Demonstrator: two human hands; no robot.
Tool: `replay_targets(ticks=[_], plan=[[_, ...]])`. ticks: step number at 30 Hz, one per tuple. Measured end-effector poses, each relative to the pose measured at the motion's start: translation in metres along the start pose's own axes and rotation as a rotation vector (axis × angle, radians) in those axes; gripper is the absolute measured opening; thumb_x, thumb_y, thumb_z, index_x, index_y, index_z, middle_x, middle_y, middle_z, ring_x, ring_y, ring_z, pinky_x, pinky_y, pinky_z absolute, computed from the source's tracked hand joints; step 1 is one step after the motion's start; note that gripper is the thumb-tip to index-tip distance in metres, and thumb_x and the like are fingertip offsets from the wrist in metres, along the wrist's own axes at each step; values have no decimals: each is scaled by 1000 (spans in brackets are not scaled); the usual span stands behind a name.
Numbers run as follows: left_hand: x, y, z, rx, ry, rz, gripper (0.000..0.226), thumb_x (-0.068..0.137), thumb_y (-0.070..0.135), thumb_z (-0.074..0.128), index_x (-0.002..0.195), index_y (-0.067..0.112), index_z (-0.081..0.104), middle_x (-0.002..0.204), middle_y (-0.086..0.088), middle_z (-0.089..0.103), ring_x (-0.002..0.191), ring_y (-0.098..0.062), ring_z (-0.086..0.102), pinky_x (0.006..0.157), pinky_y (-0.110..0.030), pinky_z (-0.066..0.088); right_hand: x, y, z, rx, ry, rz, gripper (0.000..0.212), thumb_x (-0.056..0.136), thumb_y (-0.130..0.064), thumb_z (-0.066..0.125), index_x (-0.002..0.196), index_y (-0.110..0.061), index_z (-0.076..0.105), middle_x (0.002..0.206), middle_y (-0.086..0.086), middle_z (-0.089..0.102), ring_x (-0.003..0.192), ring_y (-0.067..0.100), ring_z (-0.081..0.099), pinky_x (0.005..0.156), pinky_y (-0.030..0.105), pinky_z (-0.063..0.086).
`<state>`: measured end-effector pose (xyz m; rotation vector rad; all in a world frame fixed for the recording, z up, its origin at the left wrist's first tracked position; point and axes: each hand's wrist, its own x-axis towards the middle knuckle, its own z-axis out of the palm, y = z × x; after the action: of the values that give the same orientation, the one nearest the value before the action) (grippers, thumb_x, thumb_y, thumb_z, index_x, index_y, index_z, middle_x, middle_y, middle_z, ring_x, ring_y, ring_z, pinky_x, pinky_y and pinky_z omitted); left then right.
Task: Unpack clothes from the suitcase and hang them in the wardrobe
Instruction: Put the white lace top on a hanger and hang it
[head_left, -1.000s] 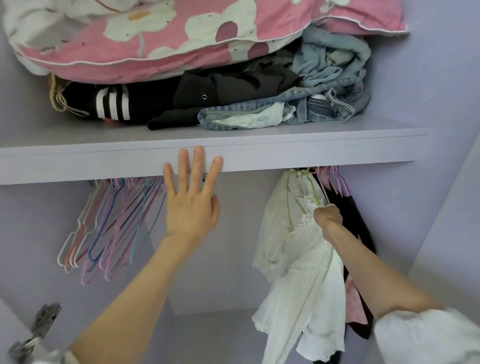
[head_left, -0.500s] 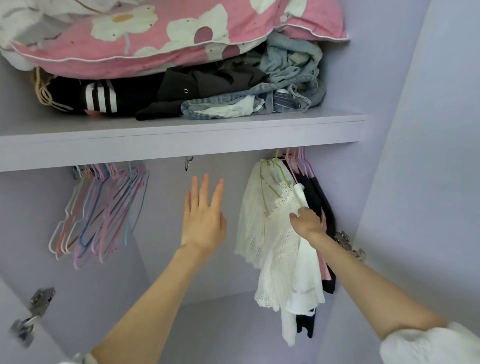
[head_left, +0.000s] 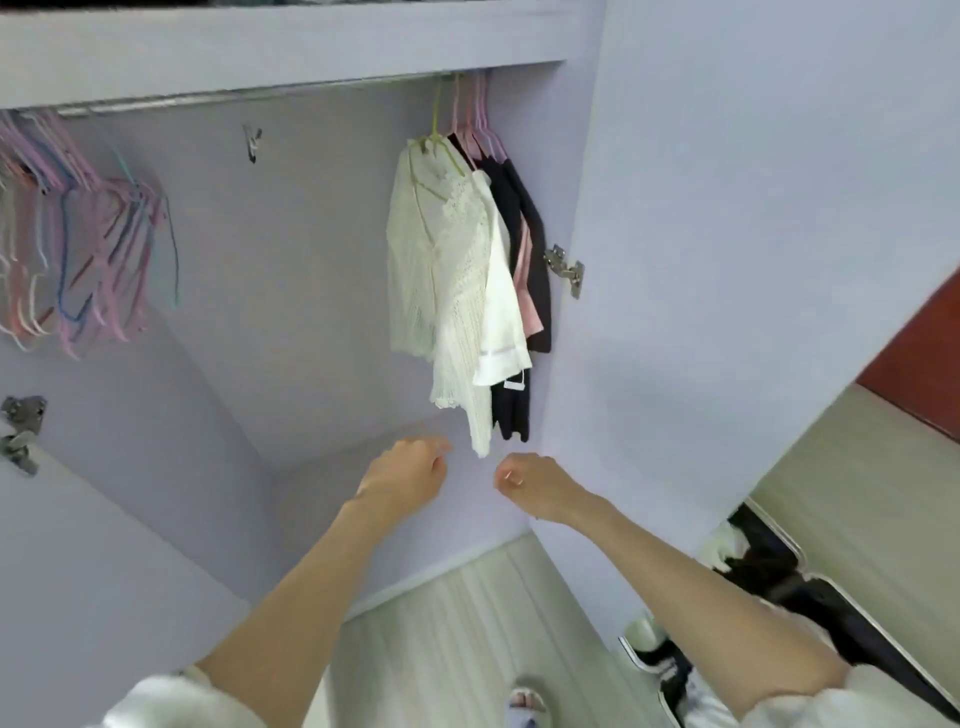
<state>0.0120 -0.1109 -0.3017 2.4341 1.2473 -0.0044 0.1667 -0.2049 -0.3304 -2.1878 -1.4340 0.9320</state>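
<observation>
Both hands hang loosely curled and empty below the hung white lace garment (head_left: 452, 270) at twelve o'clock: left hand (head_left: 402, 475), right hand (head_left: 535, 486). Suitcase (head_left: 810, 597) lies open at four o'clock; turn there, lift one garment, then take a spare hanger (head_left: 78, 249) at ten o'clock.

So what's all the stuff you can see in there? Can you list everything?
hanging clothes: several, white, black and pink, on the rail at the right
empty hangers: a bunch, pink, purple and blue, on the rail at the left
rail: one, silver, under the shelf
door hinges: two, silver, one on each side
suitcase: one, open with dark clothes, on the floor at the right
left hand: loosely curled, empty, below the clothes
right hand: loosely curled, empty, beside the left
</observation>
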Motion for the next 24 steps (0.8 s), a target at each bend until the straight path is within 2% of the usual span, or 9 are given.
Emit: replay_targets(ticks=[3,4,7,11,16,19,21,24], plan=[[-17,21,41,15,-127,33,34,96,19,35,125,21,53,126,-4,56,114,-27,52,91,-34,42,-44,47,20,22,-90,101,32,96,-24,44,124,-12,53,131,5,54,124,23,48,90,26,42],[-21,28,56,11,-163,41,33,96,20,36,124,23,54,125,-4,57,114,-26,53,93,-34,43,-58,65,24,31,-113,141,32,96,-23,44,125,-12,53,133,5,52,125,22,46,89,26,40],[-31,54,98,4,-279,112,29,96,22,41,120,24,58,117,-1,61,111,-21,54,100,-33,41,-92,114,25,31,-142,244,33,95,-21,44,126,-12,53,132,5,53,122,22,48,93,26,39],[-34,115,155,43,-437,204,29,97,25,41,120,26,58,117,0,61,109,-18,56,96,-31,43,-128,193,17,100,-98,378,33,96,-23,43,125,-11,53,129,5,55,120,23,51,94,28,40],[-34,210,233,-19,-617,242,31,97,28,36,122,31,55,118,3,60,104,-16,58,86,-26,46,-178,296,-10,191,-76,529,37,95,-16,41,121,9,51,124,28,55,111,40,55,93,44,44],[-30,268,280,-45,-688,249,33,98,28,36,127,29,52,120,1,57,106,-17,57,86,-28,48,-201,365,-28,212,-68,618,37,98,-24,41,127,-2,49,125,19,58,104,30,59,89,36,46],[-20,293,313,-67,-712,242,33,97,26,37,127,27,51,119,-1,58,103,-18,58,87,-31,50,-208,410,-35,223,-55,656,38,97,-27,41,131,-11,47,128,10,56,111,23,56,89,31,44],[11,320,375,-69,-741,242,32,98,25,38,127,26,51,121,-3,58,106,-19,56,87,-28,46,-200,484,-30,223,-39,721,40,96,-27,42,133,-12,45,126,9,58,109,22,56,80,25,43]])
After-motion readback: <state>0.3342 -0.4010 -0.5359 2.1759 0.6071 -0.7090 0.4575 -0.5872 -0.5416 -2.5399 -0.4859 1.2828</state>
